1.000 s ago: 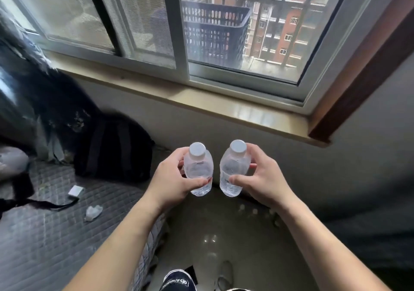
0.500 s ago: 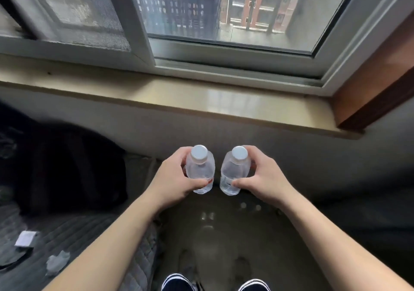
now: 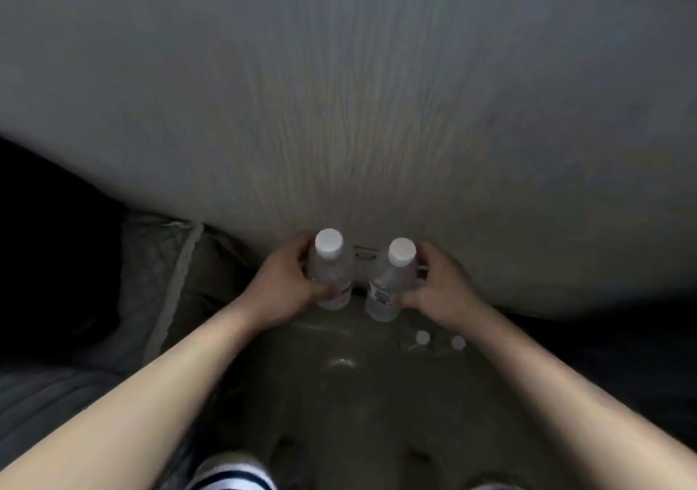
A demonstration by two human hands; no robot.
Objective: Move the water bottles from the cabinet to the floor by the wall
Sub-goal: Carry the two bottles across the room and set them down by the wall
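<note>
Fingers (image 3: 298,250) of the left hand (image 3: 281,289) curl round the far side of the left bottle (image 3: 329,274), and the thumb crosses its near side, so the hand grips it about the middle. The right hand (image 3: 443,293) grips the right bottle (image 3: 386,293) the same way, fingers behind and thumb in front by the label. Both bottles are clear with white lids. The left one is held close to upright, and the right one tilts a little, its base toward the left. They hang side by side with a gap between them, low in front of the wall (image 3: 339,112), where the wall meets the floor (image 3: 339,406). The picture is blurred, so I cannot tell whether their bases touch the floor. Between the two lids a small pale plate (image 3: 365,255) shows on the wall. Right of the right bottle, two further caps (image 3: 422,337) show low by the floor near the wall, on bottles too faint to make out. Grey bedding (image 3: 158,282) lies at the left, with a dark mass (image 3: 49,244) beyond it. A striped shoe (image 3: 234,476) shows at the bottom edge between the bare forearms.
</note>
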